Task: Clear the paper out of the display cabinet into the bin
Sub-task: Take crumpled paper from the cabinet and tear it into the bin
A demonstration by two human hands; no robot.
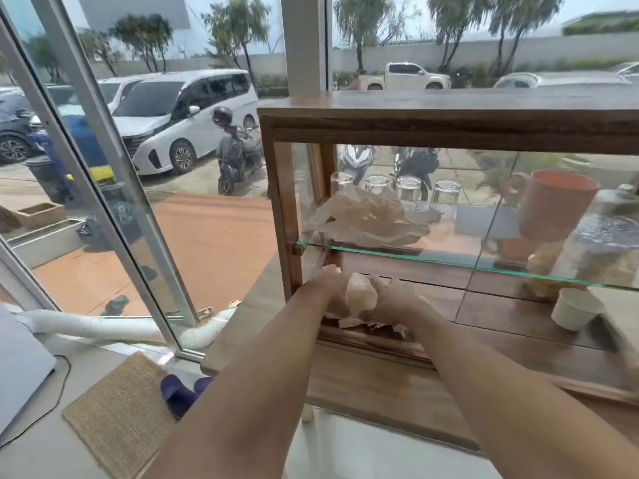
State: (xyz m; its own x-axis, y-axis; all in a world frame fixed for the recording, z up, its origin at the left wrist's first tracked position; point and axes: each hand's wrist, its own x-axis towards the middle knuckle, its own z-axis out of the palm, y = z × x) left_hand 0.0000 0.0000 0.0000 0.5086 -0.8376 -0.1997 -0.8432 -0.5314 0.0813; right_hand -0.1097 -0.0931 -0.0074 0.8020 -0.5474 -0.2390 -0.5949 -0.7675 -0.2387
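Note:
A wooden display cabinet [449,127] with glass walls stands on a wooden counter. Both my arms reach into its lower level at the left end. My left hand [330,288] and my right hand [392,300] close together around a crumpled wad of pale paper [361,295]. More torn paper scraps [366,326] lie on the cabinet floor under my hands. A larger crumpled sheet of brownish paper [363,219] rests on the glass shelf [449,259] above. No bin shows indoors.
On the glass shelf stand several upturned drinking glasses [408,188] and a terracotta mug [553,205]. A white paper cup [574,307] sits on the cabinet floor at the right. Left of the counter are a window frame [114,160], a woven mat [117,416] and purple slippers [183,392].

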